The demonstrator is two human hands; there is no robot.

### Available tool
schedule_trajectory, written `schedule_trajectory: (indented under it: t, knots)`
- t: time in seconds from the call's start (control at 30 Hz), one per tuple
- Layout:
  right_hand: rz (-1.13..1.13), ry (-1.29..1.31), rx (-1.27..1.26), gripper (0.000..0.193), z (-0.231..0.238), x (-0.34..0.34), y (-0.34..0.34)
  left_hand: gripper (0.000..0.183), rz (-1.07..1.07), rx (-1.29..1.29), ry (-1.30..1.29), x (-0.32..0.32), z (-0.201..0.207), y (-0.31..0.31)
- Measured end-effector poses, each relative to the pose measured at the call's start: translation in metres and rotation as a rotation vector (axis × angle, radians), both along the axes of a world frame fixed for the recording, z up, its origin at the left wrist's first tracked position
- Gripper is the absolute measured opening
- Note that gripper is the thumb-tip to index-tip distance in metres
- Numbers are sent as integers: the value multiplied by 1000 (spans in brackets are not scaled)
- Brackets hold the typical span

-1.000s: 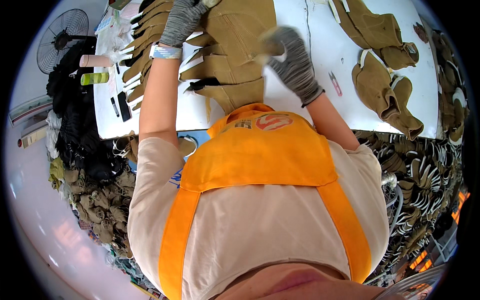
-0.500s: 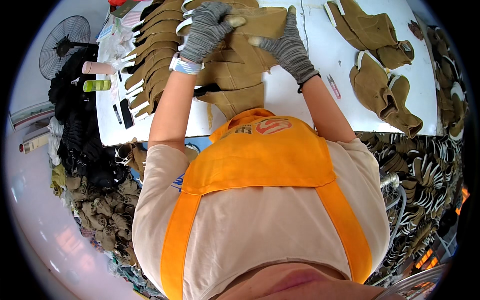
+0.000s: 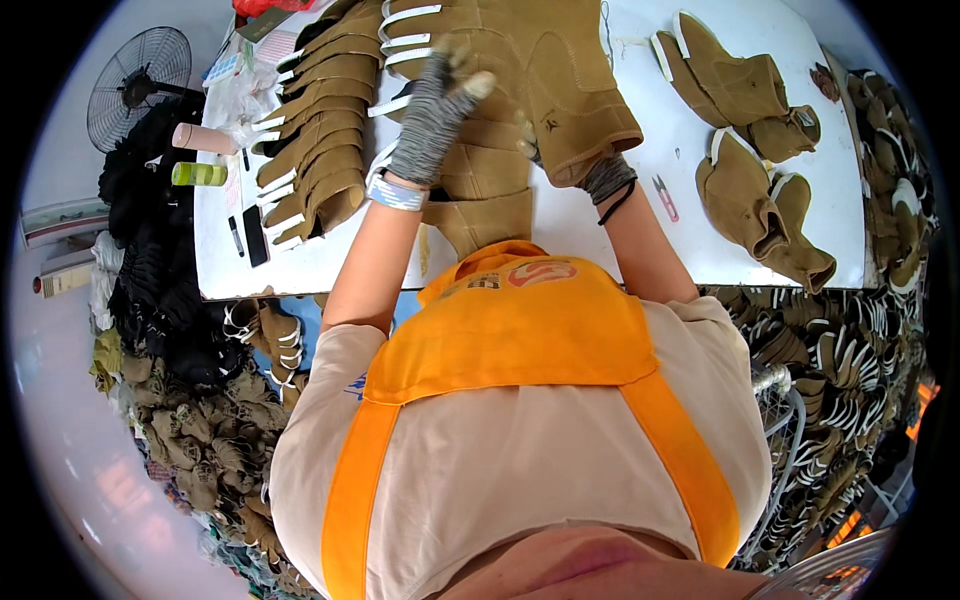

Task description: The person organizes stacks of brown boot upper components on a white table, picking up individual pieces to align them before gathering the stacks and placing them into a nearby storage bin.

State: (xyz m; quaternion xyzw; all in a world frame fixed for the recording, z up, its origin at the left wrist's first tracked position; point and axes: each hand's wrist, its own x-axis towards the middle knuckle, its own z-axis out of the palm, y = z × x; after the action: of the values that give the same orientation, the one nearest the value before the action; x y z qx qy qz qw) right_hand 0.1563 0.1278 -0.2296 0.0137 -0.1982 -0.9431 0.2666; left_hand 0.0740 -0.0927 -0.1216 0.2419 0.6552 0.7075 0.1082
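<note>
A large tan suede boot upper [image 3: 560, 70] lies over a stack of similar pieces at the middle of the white table [image 3: 560, 225]. My right hand is pushed under it; only the grey-gloved wrist [image 3: 607, 178] with a black band shows. My left hand [image 3: 435, 110], in a grey knit glove, grips the upper's left side beside its white-edged tabs. A patterned band sits on my left wrist.
A fanned row of tan uppers [image 3: 320, 130] lies to the left, and folded ones [image 3: 750, 90] to the right. Pink snips [image 3: 665, 197], a black phone [image 3: 255, 235] and a green cylinder [image 3: 198, 174] rest on the table. A fan [image 3: 135, 75] stands far left. Heaps of pieces [image 3: 200, 430] flank me.
Both hands have drawn the upper toward me and lower on the table. My right hand has slid beneath it; my left hand has shifted to its left side.
</note>
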Motion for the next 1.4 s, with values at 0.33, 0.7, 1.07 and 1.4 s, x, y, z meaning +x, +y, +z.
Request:
schedule_trajectory:
  t: [0.33, 0.7, 1.07, 1.4]
  knots:
    - [-148, 181, 334, 74, 28, 12, -16, 101, -90, -156, -6, 1, -22, 32]
    - [-443, 229, 981, 63, 6, -33, -9, 104, -196, -165, -38, -57, -26, 53]
    - [-731, 64, 1341, 59, 123, -186, 44, 59, -421, 261, -150, -221, 25, 101]
    - [-1299, -430, 2090, 98, 8, -466, 143, 68, -251, -1367, 588, -432, -70, 120]
